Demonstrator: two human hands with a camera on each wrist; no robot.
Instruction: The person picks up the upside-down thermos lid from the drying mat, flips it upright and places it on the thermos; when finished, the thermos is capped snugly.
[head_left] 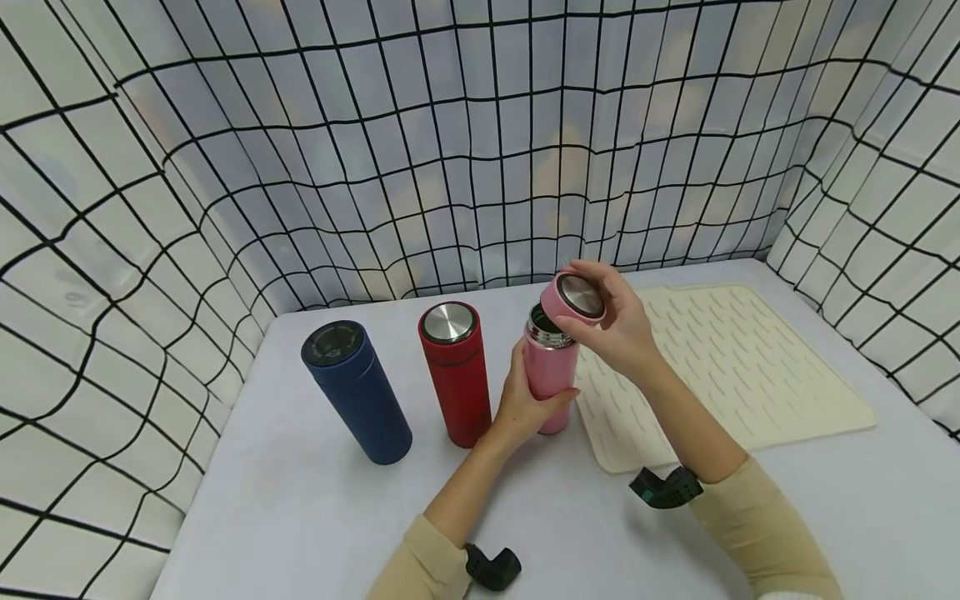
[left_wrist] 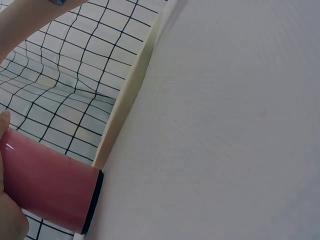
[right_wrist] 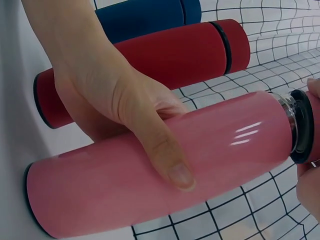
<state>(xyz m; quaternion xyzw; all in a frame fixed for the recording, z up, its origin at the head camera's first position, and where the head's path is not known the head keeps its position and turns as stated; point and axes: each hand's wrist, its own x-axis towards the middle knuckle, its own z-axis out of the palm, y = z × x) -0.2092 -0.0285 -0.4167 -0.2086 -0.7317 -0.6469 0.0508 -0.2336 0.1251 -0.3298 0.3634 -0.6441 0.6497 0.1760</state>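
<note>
A pink thermos bottle stands on the white table, its steel neck bare. My left hand grips its body from the left, the thumb lying across the front in the right wrist view. Just above and right of the mouth, my right hand pinches the pink lid, which is tilted and off the thread. In the right wrist view the lid's dark inner seal is right at the neck. The left wrist view shows the pink bottle's lower part and dark base.
A red thermos stands just left of the pink one, its lid on. Farther left is a blue thermos, also lidded. A cream ridged mat lies on the right side of the table. Black-grid cloth walls enclose the back and sides.
</note>
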